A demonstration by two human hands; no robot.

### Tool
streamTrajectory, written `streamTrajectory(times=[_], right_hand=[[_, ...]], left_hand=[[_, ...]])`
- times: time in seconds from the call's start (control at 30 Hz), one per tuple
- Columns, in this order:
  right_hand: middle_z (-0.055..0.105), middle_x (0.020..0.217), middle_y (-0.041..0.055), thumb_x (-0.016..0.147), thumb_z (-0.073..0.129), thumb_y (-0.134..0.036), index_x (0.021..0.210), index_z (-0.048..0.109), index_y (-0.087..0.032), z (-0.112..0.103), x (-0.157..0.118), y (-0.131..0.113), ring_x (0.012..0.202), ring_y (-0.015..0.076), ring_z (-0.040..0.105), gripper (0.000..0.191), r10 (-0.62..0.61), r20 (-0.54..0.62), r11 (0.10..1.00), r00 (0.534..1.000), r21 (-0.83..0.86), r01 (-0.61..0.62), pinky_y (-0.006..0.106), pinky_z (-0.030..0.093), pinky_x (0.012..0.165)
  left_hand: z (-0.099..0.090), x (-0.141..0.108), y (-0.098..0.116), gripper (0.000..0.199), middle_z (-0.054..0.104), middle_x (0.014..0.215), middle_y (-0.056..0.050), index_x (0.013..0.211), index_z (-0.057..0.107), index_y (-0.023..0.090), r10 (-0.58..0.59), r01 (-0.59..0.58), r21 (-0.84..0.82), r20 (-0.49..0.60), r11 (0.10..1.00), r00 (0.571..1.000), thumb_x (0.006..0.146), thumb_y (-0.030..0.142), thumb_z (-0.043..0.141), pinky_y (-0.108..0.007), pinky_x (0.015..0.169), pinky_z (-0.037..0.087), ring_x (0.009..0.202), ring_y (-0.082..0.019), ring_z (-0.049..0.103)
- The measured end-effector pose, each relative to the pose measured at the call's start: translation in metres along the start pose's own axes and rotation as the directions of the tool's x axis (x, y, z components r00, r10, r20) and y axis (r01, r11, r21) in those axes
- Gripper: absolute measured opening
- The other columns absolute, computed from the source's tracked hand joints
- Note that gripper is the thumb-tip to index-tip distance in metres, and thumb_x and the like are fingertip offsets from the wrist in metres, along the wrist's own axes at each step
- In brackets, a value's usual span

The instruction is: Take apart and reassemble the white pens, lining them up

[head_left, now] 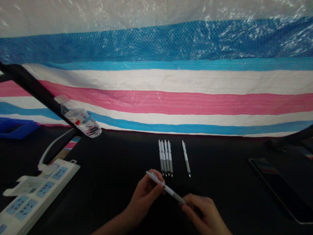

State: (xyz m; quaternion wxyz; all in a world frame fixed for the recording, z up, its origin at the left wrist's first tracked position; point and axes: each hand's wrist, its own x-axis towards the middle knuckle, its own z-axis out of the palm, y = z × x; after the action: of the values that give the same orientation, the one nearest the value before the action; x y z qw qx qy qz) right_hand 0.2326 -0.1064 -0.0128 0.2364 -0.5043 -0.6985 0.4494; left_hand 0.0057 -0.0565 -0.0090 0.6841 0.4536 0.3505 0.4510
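Note:
Between my two hands is a white pen [169, 190] with a grey grip, slanting down to the right. My left hand [146, 191] pinches its upper barrel near the clip. At the other end, the fingers of my right hand [202, 209] close on the grey grip and hide the tip. Just beyond my hands, several matching pens [166, 158] lie side by side in a row, tips toward me. A single pen [186, 158] of the same kind lies apart, to the right of that row.
A white power strip [46, 192] with a plugged-in adapter sits at left. Behind it a water bottle [84, 122] leans by a dark bar. A blue tray [18, 128] is at far left, a black phone [281, 189] at right. Striped sheeting [156, 101] hangs behind the black table [110, 163].

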Motion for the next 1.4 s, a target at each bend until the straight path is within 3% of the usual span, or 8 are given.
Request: streamTrajectory(times=[0.1, 0.17, 0.3, 0.5, 0.87, 1.03, 1.2, 1.4], right_hand=[[0.063, 0.071, 0.0011, 0.102, 0.04, -0.048, 0.091, 0.066, -0.018, 0.0, 0.0, -0.007, 0.063, 0.0153, 0.06, 0.041, -0.035, 0.083, 0.999, 0.996, 0.006, 0.034, 0.024, 0.041, 0.06], [0.068, 0.077, 0.0026, 0.103, 0.039, -0.044, 0.1, 0.067, -0.019, -0.001, 0.001, -0.01, 0.067, 0.0164, 0.065, 0.037, -0.035, 0.093, 0.999, 0.995, 0.011, 0.034, 0.025, 0.044, 0.064], [0.07, 0.077, 0.0027, 0.102, 0.04, -0.041, 0.107, 0.067, -0.02, -0.001, 0.001, -0.011, 0.067, 0.0166, 0.066, 0.034, -0.002, 0.054, 1.0, 0.999, -0.008, 0.002, 0.025, 0.046, 0.063], [0.069, 0.074, 0.0015, 0.103, 0.039, -0.042, 0.11, 0.067, -0.021, 0.002, -0.001, -0.007, 0.063, 0.016, 0.065, 0.036, -0.017, 0.04, 0.999, 0.999, -0.037, 0.018, 0.024, 0.044, 0.059], [0.069, 0.076, 0.0014, 0.103, 0.041, -0.038, 0.11, 0.067, -0.022, 0.005, 0.001, -0.004, 0.064, 0.0155, 0.065, 0.031, -0.06, 0.023, 0.997, 0.998, -0.039, 0.061, 0.024, 0.046, 0.061], [0.068, 0.074, 0.0003, 0.104, 0.041, -0.042, 0.112, 0.068, -0.023, 0.004, 0.0, -0.006, 0.062, 0.0145, 0.062, 0.034, -0.049, 0.008, 0.998, 0.999, -0.026, 0.049, 0.022, 0.046, 0.059], [0.069, 0.074, 0.0003, 0.103, 0.042, -0.043, 0.114, 0.069, -0.025, 0.003, -0.001, -0.008, 0.064, 0.0154, 0.063, 0.034, -0.028, 0.009, 0.999, 1.0, -0.034, 0.029, 0.023, 0.047, 0.06], [0.07, 0.076, 0.0006, 0.103, 0.042, -0.037, 0.113, 0.068, -0.024, 0.004, 0.0, -0.005, 0.064, 0.0152, 0.065, 0.031, -0.051, 0.011, 0.998, 0.999, -0.044, 0.051, 0.023, 0.047, 0.061]], left_hand=[[0.0, 0.005, 0.002, 0.018, 0.069, 0.092, -0.005, 0.097, 0.068, 0.019, -0.021, 0.02, -0.014, -0.018, 1.0, 1.0, 0.091, 0.035, 0.071, -0.029, 0.082, 0.051, 0.089, -0.018, 0.065], [0.0, 0.008, 0.005, 0.022, 0.07, 0.091, -0.004, 0.106, 0.066, 0.02, -0.05, 0.049, -0.028, -0.049, 0.998, 0.998, 0.09, 0.034, 0.072, -0.03, 0.08, 0.053, 0.085, -0.018, 0.068], [-0.001, 0.013, 0.012, 0.057, 0.067, 0.088, 0.001, 0.133, 0.049, 0.028, -0.053, 0.051, -0.017, -0.123, 0.999, 0.991, 0.084, 0.031, 0.078, -0.032, 0.07, 0.058, 0.074, -0.019, 0.071], [0.0, 0.016, 0.014, 0.045, 0.064, 0.08, 0.002, 0.118, 0.056, 0.024, -0.049, 0.054, 0.047, -0.101, 0.997, 0.994, 0.08, 0.032, 0.08, -0.032, 0.066, 0.06, 0.069, -0.018, 0.07], [-0.002, 0.017, 0.014, 0.045, 0.065, 0.082, 0.002, 0.118, 0.057, 0.024, -0.099, 0.102, 0.018, -0.122, 0.995, 0.988, 0.08, 0.031, 0.081, -0.03, 0.063, 0.058, 0.069, -0.018, 0.072], [-0.001, 0.016, 0.016, 0.058, 0.065, 0.084, 0.003, 0.132, 0.049, 0.027, -0.095, 0.095, -0.005, -0.149, 0.995, 0.984, 0.082, 0.029, 0.078, -0.029, 0.06, 0.058, 0.068, -0.017, 0.07], [-0.001, 0.016, 0.018, 0.049, 0.066, 0.083, 0.002, 0.122, 0.054, 0.024, -0.101, 0.106, 0.019, -0.155, 0.994, 0.983, 0.081, 0.029, 0.079, -0.028, 0.059, 0.058, 0.07, -0.018, 0.071], [-0.002, 0.018, 0.019, 0.052, 0.068, 0.084, 0.002, 0.126, 0.052, 0.025, -0.079, 0.081, 0.004, -0.18, 0.997, 0.98, 0.082, 0.03, 0.078, -0.028, 0.06, 0.058, 0.07, -0.017, 0.071]])
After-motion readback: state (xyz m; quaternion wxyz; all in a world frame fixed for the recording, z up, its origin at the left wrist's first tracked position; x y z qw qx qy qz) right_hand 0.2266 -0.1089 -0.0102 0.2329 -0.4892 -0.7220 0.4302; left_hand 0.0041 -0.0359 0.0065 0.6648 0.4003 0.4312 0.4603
